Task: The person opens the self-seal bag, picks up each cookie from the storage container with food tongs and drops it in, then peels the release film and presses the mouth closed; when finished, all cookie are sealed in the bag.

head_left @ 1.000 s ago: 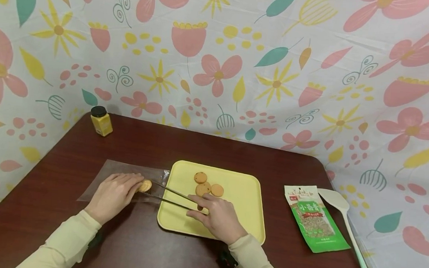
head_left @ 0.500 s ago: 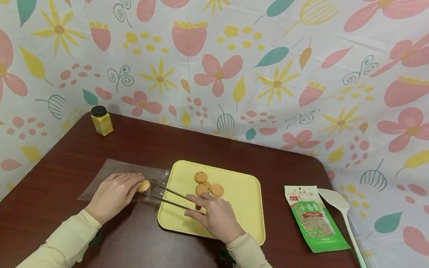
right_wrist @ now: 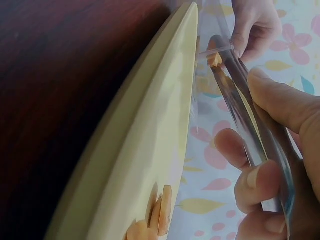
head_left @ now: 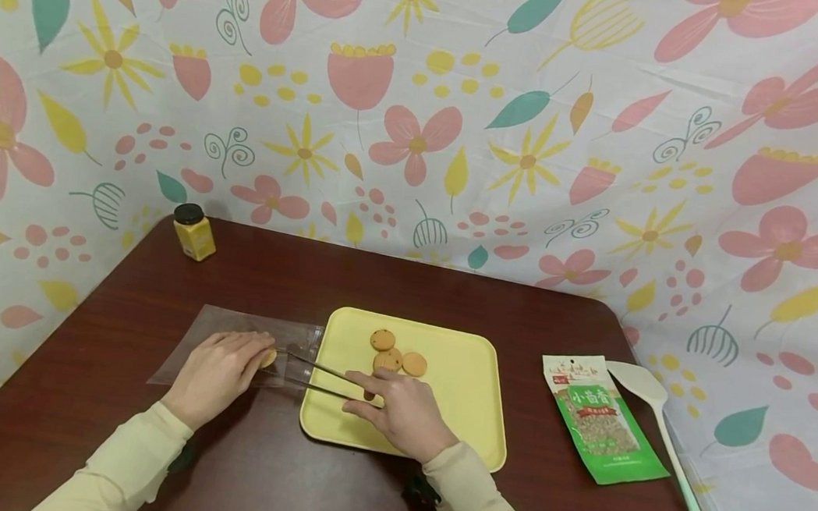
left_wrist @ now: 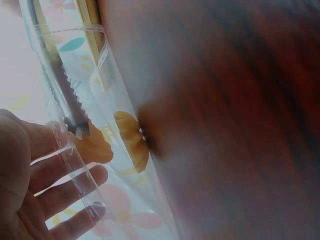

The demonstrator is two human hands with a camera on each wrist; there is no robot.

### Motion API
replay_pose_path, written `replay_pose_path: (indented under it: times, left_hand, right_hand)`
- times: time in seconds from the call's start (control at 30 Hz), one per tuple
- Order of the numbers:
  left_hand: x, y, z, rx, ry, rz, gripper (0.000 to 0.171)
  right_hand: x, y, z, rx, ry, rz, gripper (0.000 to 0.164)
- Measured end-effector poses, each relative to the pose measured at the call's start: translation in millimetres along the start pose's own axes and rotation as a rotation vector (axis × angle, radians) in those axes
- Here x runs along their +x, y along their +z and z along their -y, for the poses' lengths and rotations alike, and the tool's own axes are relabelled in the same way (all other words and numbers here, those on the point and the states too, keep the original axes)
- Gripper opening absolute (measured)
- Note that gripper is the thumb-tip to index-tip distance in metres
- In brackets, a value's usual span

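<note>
My left hand pinches the edge of a clear plastic bag lying left of the yellow tray. Metal tongs are gripped in my right hand, their tips reaching left to the bag. At the tips is a round golden cookie, partly behind my left fingers in the head view. The left wrist view shows the serrated tip against this cookie, seen through the film, and another cookie low in the bag by the tabletop. Chocolate chip cookies and a plain cookie lie on the tray.
A yellow jar with a black lid stands at the back left of the dark wood table. To the tray's right lie a green and white seasoning packet and a spatula. Patterned cloth hangs behind.
My right hand and the tongs have moved slightly left. The cookie has gone further behind my left fingers, with less of it showing. My left hand keeps its place.
</note>
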State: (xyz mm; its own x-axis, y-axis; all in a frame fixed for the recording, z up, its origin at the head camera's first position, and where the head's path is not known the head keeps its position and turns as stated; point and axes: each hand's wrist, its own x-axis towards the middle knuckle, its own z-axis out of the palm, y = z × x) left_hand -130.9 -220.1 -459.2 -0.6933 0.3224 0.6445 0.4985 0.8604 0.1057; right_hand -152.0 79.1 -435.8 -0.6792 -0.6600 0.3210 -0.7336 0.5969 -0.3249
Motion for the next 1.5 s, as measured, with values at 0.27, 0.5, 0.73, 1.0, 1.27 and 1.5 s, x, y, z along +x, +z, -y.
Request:
replay_pose_path:
  times: [0.27, 0.5, 0.73, 1.0, 1.27, 1.5]
  left_hand:
    - [-0.3, 1.1, 1.3, -0.001, 0.003, 0.0, 0.028]
    - [-0.5, 1.6, 1.7, 0.0, 0.0, 0.005, 0.028]
    - [-1.7, 0.3, 0.8, -0.001, 0.003, 0.016, 0.027]
    - [-1.7, -0.1, 0.8, 0.005, 0.009, 0.016, 0.027]
    - [-3.0, 0.4, 2.0, 0.01, 0.002, 0.019, 0.027]
    - [-2.7, 0.4, 2.2, 0.006, -0.002, 0.012, 0.027]
  right_hand:
    - [3, 2, 2, 0.006, 0.002, 0.01, 0.041]
    - [6, 0, 3, 0.018, 0.003, 0.033, 0.042]
    - [7, 0, 4, 0.022, 0.004, 0.047, 0.044]
    - [4, -5, 3, 0.028, 0.029, 0.051, 0.043]
    - [-6, -17, 0, 0.032, 0.067, 0.074, 0.043]
    - [-20, -29, -7, 0.004, 0.096, 0.053, 0.043]
